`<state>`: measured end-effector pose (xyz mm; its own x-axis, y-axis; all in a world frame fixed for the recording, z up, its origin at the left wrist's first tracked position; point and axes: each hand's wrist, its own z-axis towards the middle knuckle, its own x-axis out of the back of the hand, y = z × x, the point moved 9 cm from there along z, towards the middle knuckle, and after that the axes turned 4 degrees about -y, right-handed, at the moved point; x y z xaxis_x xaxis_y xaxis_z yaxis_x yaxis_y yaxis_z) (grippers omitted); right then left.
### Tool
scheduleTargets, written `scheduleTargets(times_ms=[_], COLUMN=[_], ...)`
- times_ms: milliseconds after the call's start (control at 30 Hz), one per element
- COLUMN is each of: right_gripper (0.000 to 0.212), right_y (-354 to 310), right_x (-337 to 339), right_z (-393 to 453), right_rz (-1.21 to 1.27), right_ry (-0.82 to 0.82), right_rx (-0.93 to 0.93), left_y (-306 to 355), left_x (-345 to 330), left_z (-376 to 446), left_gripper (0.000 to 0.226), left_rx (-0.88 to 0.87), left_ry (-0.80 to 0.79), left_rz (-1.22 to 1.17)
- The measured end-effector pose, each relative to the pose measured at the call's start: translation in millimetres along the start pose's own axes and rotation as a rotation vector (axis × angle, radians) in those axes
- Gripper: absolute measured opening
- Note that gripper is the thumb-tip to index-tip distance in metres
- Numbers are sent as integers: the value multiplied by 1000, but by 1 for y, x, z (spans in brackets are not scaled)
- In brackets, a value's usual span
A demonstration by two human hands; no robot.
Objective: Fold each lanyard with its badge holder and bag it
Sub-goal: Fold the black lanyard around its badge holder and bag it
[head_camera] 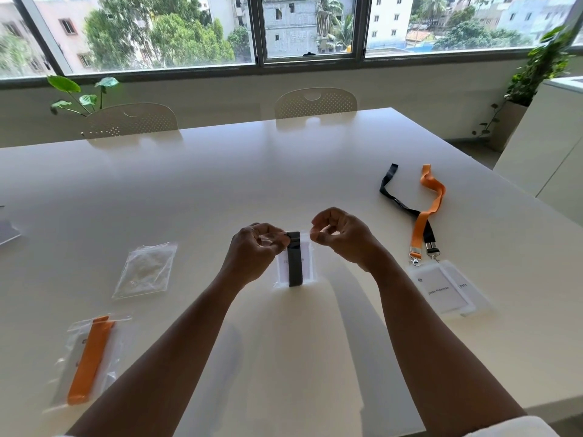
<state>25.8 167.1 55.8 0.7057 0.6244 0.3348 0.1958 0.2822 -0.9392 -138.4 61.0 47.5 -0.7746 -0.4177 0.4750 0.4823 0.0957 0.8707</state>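
A clear plastic bag (307, 266) hangs above the table's middle, with a folded black lanyard (295, 263) and a white badge card inside. My left hand (255, 250) pinches the bag's top left edge. My right hand (340, 234) pinches its top right edge. At the front left lies a bagged orange lanyard (90, 361). On the right lie a loose orange lanyard (426, 212) and a loose black lanyard (399, 203), crossing each other, each clipped to a clear badge holder (441, 291).
A small stack of clear bags (146, 269) lies left of centre on the white table (315, 159). Two white chairs (315, 102) stand at the far edge. A grey object (8, 231) pokes in at the left edge. A white cabinet (555, 137) stands to the right.
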Motion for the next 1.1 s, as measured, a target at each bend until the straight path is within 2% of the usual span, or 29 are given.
scheduleTargets(times_ms=[233, 667, 900, 1100], right_gripper=[18, 25, 20, 20], right_y=[6, 2, 4, 14], right_x=[0, -3, 2, 5], right_z=[0, -2, -3, -7], right_rz=[-12, 6, 38, 47], right_ry=[25, -50, 13, 39], right_rx=[14, 26, 20, -5], left_y=[3, 2, -11, -27], left_x=[-3, -2, -5, -1], left_z=[0, -9, -16, -18], left_gripper=[8, 6, 23, 12], left_rx=[1, -17, 30, 117], left_ry=[-17, -33, -28, 59], left_rz=[15, -20, -236, -301])
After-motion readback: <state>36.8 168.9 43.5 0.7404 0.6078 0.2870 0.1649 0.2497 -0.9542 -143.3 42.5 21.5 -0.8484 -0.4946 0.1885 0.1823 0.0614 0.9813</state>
